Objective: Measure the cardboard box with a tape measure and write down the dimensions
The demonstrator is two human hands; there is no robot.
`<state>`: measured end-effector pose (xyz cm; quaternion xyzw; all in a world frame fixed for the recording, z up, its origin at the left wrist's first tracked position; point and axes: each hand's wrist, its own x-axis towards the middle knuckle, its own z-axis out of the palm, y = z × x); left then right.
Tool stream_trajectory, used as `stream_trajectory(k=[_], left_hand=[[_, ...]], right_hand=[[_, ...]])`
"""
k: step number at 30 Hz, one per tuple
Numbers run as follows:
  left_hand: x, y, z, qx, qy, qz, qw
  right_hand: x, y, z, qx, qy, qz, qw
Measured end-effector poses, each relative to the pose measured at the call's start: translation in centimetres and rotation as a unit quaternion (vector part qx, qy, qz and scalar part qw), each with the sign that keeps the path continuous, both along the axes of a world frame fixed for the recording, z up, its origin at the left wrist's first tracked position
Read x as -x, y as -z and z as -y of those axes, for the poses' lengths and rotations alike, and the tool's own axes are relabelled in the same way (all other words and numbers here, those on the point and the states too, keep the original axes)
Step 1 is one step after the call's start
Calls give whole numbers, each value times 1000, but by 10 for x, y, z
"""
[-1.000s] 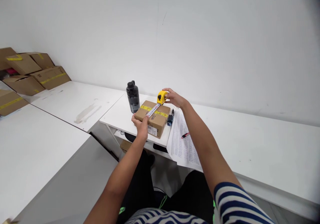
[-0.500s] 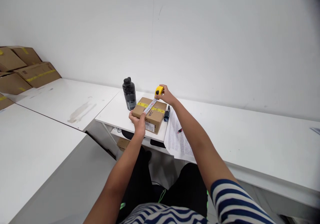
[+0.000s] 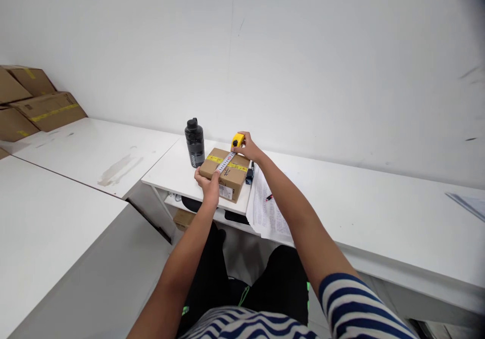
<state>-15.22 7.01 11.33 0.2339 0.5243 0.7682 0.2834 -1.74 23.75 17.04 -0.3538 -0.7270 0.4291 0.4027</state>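
A small cardboard box (image 3: pixel 238 176) with yellow tape across its top sits on the white table. The white blade (image 3: pixel 226 161) of a tape measure lies across the box top, from its near edge to the far side. My left hand (image 3: pixel 209 186) grips the box's near left corner, its thumb pressing the blade's end at the edge. At the far edge my right hand (image 3: pixel 248 148) is closed around the yellow case of the tape measure (image 3: pixel 237 140). Part of that case is hidden behind my fingers.
Left of the box stands a dark water bottle (image 3: pixel 194 143). Printed sheets (image 3: pixel 265 218) with a pen (image 3: pixel 269 197) lie to the right, beside a small dark device (image 3: pixel 249 174). Cardboard boxes (image 3: pixel 49 110) are stacked at far left. More paper (image 3: pixel 468 205) lies far right.
My right hand has brought the yellow case slightly lower and closer to the box's far edge. My left hand keeps its hold. The view has shifted a little to the right.
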Motion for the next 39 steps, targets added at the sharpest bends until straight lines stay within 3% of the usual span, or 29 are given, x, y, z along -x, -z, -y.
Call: stream_trajectory(k=[7, 13, 19, 22, 26, 31, 35, 39], left_hand=[[1, -5, 5, -3, 15, 12, 1000], [14, -18, 7, -5, 101, 114, 988], [15, -27, 9, 9, 101, 118, 988], [12, -26, 12, 11, 87, 86, 992], [9, -19, 18, 17, 64, 37, 997], [12, -15, 28, 62, 13, -32, 997], [19, -26, 37, 41, 14, -78, 996], [15, -47, 43, 10, -3, -261, 965]], right_hand=[[0, -1, 3, -2, 11, -5, 1000], [-1, -5, 0, -4, 29, 24, 999], [0, -17, 7, -1, 35, 57, 998], [0, -31, 15, -39, 59, 88, 994], [0, -54, 34, -156, 110, 99, 977], [5, -68, 85, -291, 70, 97, 949], [6, -64, 121, -290, 87, 83, 949], [-8, -55, 124, -211, 212, 6, 954]])
